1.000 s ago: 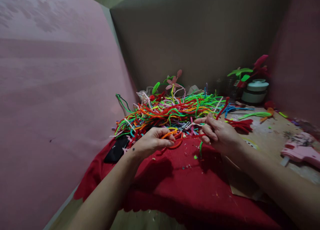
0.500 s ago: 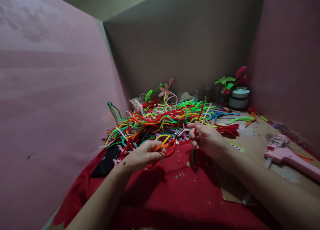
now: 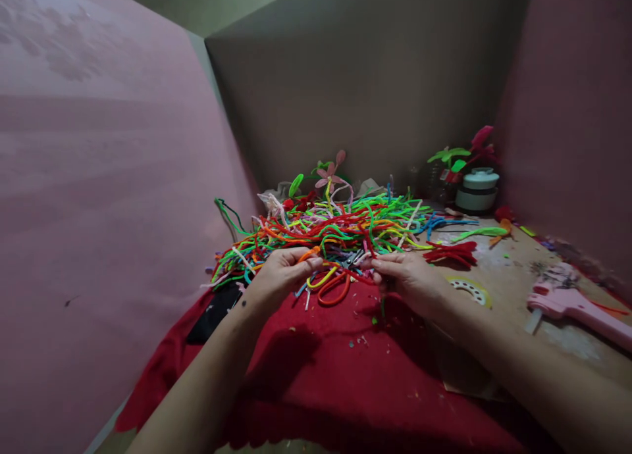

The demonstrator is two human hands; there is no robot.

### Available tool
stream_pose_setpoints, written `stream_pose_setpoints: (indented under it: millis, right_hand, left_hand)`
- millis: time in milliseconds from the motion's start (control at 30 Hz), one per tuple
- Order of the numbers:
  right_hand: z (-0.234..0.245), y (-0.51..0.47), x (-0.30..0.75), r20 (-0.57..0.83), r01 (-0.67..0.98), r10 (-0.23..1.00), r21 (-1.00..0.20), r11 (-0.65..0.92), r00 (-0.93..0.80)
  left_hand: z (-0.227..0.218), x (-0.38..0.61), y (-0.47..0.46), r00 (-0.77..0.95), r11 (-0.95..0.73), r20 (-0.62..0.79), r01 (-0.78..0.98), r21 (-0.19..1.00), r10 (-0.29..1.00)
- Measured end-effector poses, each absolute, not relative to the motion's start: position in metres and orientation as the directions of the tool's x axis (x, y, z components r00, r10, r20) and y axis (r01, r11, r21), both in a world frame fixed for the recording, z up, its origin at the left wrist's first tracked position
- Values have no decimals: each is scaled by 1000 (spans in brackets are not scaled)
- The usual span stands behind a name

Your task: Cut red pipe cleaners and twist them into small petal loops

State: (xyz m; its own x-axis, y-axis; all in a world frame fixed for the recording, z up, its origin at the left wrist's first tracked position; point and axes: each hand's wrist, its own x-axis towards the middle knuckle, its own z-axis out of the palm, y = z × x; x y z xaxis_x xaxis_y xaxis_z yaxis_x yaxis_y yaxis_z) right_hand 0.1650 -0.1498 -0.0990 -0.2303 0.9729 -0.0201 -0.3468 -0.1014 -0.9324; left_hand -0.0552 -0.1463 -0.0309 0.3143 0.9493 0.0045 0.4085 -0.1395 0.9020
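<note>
"While both hands are in view, what does the left one hold?"

"My left hand (image 3: 284, 273), near the centre of the frame, has thumb and forefinger pinched on an orange fuzzy stem (image 3: 310, 254). An orange-red loop (image 3: 332, 303) shows just below and to the right of the fingertips, beside a yellow loop (image 3: 322, 283). Whether either joins the held stem, I cannot tell."

"And the right?"

"My right hand (image 3: 409, 276), right of centre and level with the left, has thumb and forefinger brought together on a red strand (image 3: 364, 280), part of which shows in the gap between my hands. The other fingers are curled under, and what they touch is hidden."

"Note the surroundings."

"Just beyond my hands, mid-frame, a tangled heap of coloured stems (image 3: 340, 227) is spread over the far part of the red-clothed worktop (image 3: 345, 375). Scissors (image 3: 351, 260) lie at its near edge, between my hands. Small scraps (image 3: 363, 341) are scattered on the cloth below."

"The right side of the frame?"

"A bundle of red stems (image 3: 451, 253) and a yellow-rimmed ring (image 3: 469, 289) lie near my right hand. A pink glue gun (image 3: 567, 302) rests farther right. A lidded jar (image 3: 476, 197) stands upright behind them."
</note>
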Motion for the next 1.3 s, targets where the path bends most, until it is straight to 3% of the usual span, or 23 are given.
stream_pose_setpoints:
  millis: [233, 500, 767, 1067, 1167, 1300]
  right_hand:
    - [-89, -159, 160, -135, -304, 950, -926, -223, -283]
    - [-89, -164, 157, -163, -163, 911, -957, -239, -378]
    - [-86, -164, 161, -162, -190, 853, -938, -289, -497]
    - [-92, -159, 163, -207, -88, 842, -954, -287, -499]
    - [-92, -158, 163, -200, -159, 862, -939, -304, -466]
    - [-90, -153, 165, -104, -451, 940, -857, -251, -326]
  left_hand:
    - [-20, -44, -138, 262, -178, 76, 391, 903, 962]
    - [-20, -36, -127, 291, -222, 112, 380, 898, 950]
    - [-17, -34, -122, 275, -245, 139, 406, 880, 951]
    - [-16, -35, -126, 256, -226, 127, 407, 885, 958]
    - [-15, -40, -129, 257, -191, 87, 413, 890, 962]
    - [-16, -57, -132, 218, -137, 59, 363, 922, 974]
